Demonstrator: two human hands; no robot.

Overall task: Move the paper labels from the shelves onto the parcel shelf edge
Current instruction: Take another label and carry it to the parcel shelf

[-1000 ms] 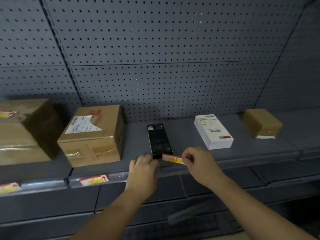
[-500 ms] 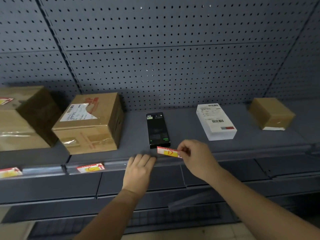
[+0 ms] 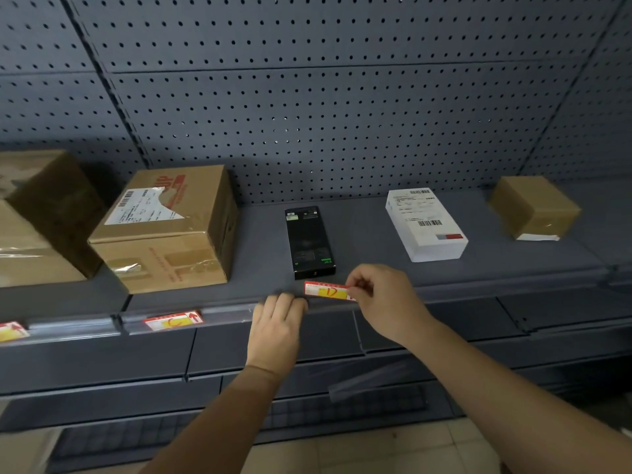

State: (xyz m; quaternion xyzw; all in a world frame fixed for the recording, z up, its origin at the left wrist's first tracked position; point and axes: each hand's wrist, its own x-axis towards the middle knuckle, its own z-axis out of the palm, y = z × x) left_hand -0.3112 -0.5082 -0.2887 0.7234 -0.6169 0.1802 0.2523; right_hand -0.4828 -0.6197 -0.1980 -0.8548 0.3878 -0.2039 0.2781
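My right hand [image 3: 384, 299] pinches the right end of a red and yellow paper label [image 3: 325, 291], holding it level right at the front edge of the parcel shelf [image 3: 478, 285], below a black flat box [image 3: 308, 241]. My left hand [image 3: 277, 328] rests on the clear strip along the shelf edge just left of the label, fingers curled over the strip. Two similar labels sit in the edge strip further left, one [image 3: 173, 320] under a brown carton and one [image 3: 12, 331] at the frame's left border.
On the shelf stand two brown cartons at the left [image 3: 164, 230] [image 3: 37, 217], a white labelled box [image 3: 425, 224] and a small brown parcel [image 3: 533, 206] at the right. Pegboard wall [image 3: 325, 114] rises behind. Lower shelves and floor tiles lie below.
The label in my right hand has come down closer to the shelf edge strip. My left hand has stayed on the strip. The camera view has shifted slightly.
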